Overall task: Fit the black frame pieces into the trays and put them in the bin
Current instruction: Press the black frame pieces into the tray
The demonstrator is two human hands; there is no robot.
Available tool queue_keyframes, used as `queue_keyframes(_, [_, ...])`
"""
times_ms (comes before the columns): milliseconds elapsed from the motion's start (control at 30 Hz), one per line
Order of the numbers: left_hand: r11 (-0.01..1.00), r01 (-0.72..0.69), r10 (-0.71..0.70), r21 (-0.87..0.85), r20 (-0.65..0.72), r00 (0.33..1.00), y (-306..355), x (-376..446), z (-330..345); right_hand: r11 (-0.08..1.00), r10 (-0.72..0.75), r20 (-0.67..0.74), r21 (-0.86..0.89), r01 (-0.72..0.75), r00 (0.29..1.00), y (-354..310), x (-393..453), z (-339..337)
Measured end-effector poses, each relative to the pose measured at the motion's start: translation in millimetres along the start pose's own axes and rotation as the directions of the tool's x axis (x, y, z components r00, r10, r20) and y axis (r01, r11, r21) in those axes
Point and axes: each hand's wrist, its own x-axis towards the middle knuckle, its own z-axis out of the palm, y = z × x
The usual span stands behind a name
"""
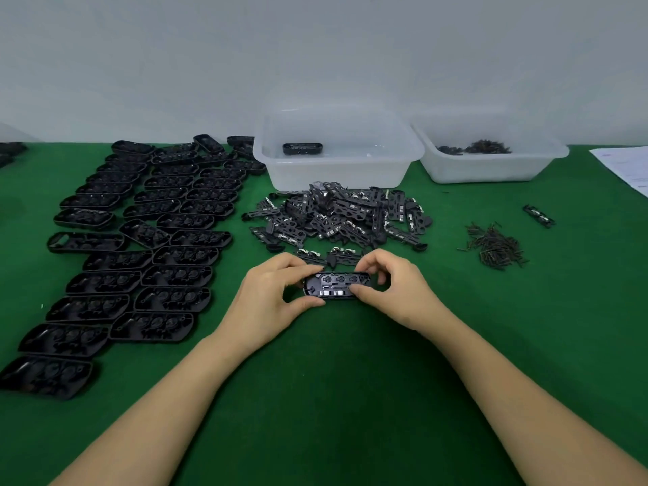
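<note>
on the green cloth-covered table (pixel 350 398) both hands meet over one black oblong tray (pixel 337 285) lying near the middle front, a frame piece seated inside it with small metal tabs showing along its near edge. the left hand (pixel 271 296) has its grip narrow on the tray's left end, thumb below and fingers curled over the top; the right hand (pixel 392 285) pinches the right end the same way, thumb pressing the near edge. just behind the hands lies a heap of loose black frame pieces (pixel 336 213), flat, cut-out and tangled, with two of them almost touching the fingers. behind the heap stands a translucent white plastic bin (pixel 336 170) with one finished tray (pixel 302 148) in it. to its right, just beside it, a second translucent bin (pixel 491 166) holds a small dark pile of screws (pixel 473 148). more dark screws (pixel 496 249) lie scattered on the cloth to the right, with a single frame piece (pixel 539 216) beyond them and a sheet of white paper (pixel 627 166) at the edge. the left side is covered by rows of empty glossy black trays (pixel 147 240), rounded at the ends and overlapping.
</note>
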Motion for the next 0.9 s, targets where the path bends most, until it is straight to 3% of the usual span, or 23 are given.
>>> queue_keyframes(267, [1.0,-0.026,0.026,0.009,-0.002,1.0,1.8,0.7,-1.2,0.993,0.082,0.071,0.073,-0.088,0.994,-3.2,4.9,-4.5])
queue_keyframes(533, [1.0,-0.006,0.006,0.02,0.031,0.999,5.9,1.8,-3.8,0.988,0.138,0.018,0.063,-0.139,0.99,-1.5,8.6,4.2])
queue_keyframes(633, [1.0,0.012,-0.012,0.017,0.028,1.0,5.5,2.5,-4.0,0.999,0.034,0.0,0.038,-0.034,0.999,-0.2,1.8,2.8])
queue_keyframes(767, [1.0,0.024,-0.024,0.01,0.041,0.999,4.3,1.7,-3.7,0.966,-0.182,0.008,-0.188,0.18,0.983,4.3,-8.6,2.3])
queue_keyframes(900, [0.999,0.026,-0.025,-0.019,0.045,0.999,2.1,1.9,-4.5,0.877,-0.321,-0.044,-0.391,0.28,0.946,2.9,-8.1,4.8])
